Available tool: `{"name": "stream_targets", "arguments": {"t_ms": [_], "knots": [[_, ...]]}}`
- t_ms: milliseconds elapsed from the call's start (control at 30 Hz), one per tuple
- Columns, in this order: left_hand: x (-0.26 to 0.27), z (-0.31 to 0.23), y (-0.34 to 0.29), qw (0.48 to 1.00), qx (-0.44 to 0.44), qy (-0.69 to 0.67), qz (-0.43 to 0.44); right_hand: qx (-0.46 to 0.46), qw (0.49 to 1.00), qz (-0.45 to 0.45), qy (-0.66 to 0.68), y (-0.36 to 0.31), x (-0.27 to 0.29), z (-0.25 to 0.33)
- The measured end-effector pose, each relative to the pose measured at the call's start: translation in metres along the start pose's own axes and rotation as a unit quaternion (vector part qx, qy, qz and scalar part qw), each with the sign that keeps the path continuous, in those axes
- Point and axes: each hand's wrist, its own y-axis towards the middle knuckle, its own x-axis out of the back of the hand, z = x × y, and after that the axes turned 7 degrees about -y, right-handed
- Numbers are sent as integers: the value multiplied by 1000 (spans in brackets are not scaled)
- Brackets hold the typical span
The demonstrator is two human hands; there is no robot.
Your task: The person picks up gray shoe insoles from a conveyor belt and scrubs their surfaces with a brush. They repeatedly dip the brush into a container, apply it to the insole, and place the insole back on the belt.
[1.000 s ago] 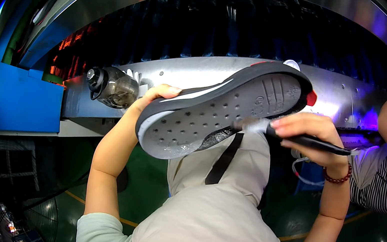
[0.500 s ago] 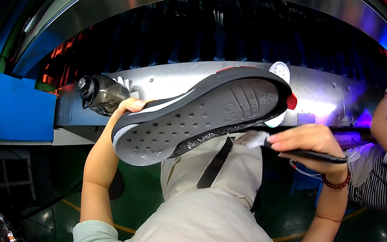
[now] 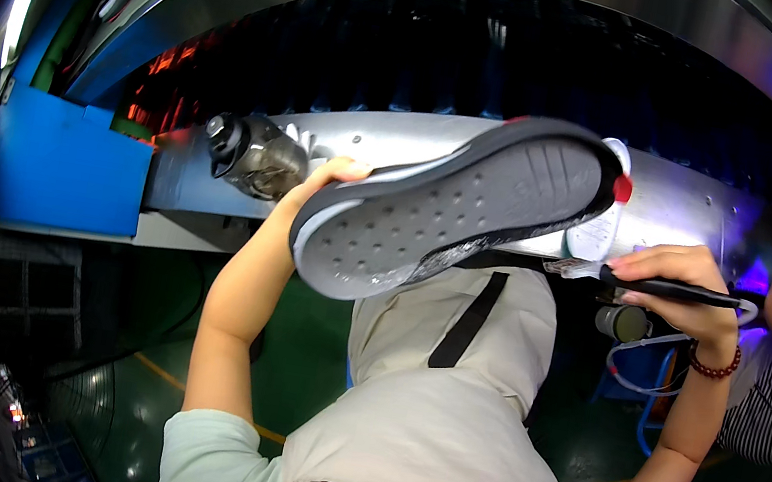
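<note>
My left hand grips a shoe sole by its heel-end side, tilted with the toe up to the right. Its inner face is grey and dotted with small pits; the wall is black with a pale stripe, and red shows at the toe. Wet gloss runs along the near inner edge. Closed around the black handle of a brush is my right hand. The pale bristles point left, close to the sole's near edge; whether they touch it I cannot tell. A pale tube curves from the handle's rear end.
A dark bottle and a white sole are on the metal ledge. Below my right hand is a jar. A blue box stands left. At right, a person in a striped top works, arm raised.
The view has shifted, so most things appear farther right and higher. The brush has moved slightly toward the toe relative to the sole. A jar has come into sight below my right hand.
</note>
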Motion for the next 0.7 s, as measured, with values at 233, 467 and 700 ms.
{"name": "stream_targets", "arguments": {"t_ms": [233,467,700], "knots": [[-12,10,12,999,16,-11,31,88,994,-31,53,35,-26,22],[-37,11,16,998,49,-7,43,147,986,35,72,69,-54,22],[-25,10,14,999,40,0,-9,146,987,67,25,52,-44,34]]}}
